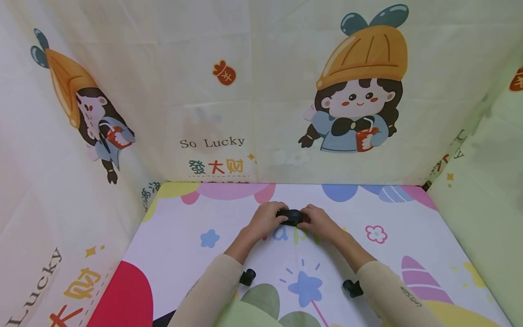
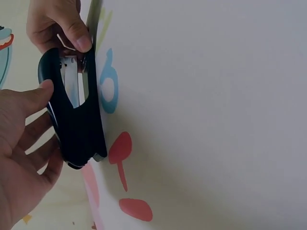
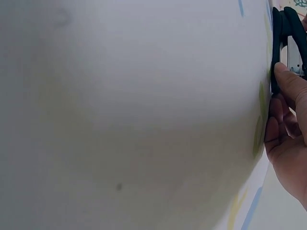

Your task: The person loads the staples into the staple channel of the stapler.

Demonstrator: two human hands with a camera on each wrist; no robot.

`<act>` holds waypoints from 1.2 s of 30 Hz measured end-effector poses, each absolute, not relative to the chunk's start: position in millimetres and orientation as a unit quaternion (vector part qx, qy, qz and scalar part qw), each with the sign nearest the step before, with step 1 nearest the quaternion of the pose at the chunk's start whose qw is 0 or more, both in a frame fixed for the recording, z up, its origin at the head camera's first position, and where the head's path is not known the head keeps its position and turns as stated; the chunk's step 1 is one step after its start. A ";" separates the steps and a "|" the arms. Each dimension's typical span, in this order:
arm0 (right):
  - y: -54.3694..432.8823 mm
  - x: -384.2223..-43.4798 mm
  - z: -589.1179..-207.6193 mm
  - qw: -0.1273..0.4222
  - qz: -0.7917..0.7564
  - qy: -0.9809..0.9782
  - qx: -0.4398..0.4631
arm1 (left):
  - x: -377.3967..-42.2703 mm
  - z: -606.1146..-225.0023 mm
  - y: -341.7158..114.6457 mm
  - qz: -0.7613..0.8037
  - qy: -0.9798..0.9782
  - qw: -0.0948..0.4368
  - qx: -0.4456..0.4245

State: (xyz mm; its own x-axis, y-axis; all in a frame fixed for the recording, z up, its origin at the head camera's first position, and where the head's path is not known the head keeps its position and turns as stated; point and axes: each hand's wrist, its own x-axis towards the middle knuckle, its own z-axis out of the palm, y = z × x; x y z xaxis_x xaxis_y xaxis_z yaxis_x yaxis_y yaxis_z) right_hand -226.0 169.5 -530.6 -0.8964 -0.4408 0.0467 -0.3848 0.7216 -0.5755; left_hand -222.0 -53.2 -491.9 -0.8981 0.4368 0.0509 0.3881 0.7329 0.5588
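Note:
A black stapler stands on the patterned tabletop between both hands, toward the back. My left hand holds its hinge end; in the left wrist view the thumb lies on the upper arm and the fingers curl behind it. At the other end my right hand pinches the base, with the thumb on its near side in the right wrist view. A gap separates the stapler's upper arm from the base, and a metal strip shows inside. Some fingertips are hidden behind the stapler.
The white tabletop carries printed shapes and letters. Cloth walls with cartoon prints rise at the back and on both sides. Black wrist-camera pieces show by the left sleeve and the right sleeve.

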 end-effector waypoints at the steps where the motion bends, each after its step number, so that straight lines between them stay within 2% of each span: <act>1: 169.5 -225.9 -530.8 0.046 -0.300 0.926 -0.222 | -222.2 -492.0 -52.7 0.292 0.930 0.042 0.220; 17: 169.4 -224.4 -532.9 0.040 -0.304 0.927 -0.215 | -221.5 -497.0 -41.6 0.215 0.951 0.006 0.222; 36: 168.3 -223.0 -532.8 0.037 -0.308 0.928 -0.208 | -219.9 -496.3 -41.0 0.240 0.948 0.012 0.208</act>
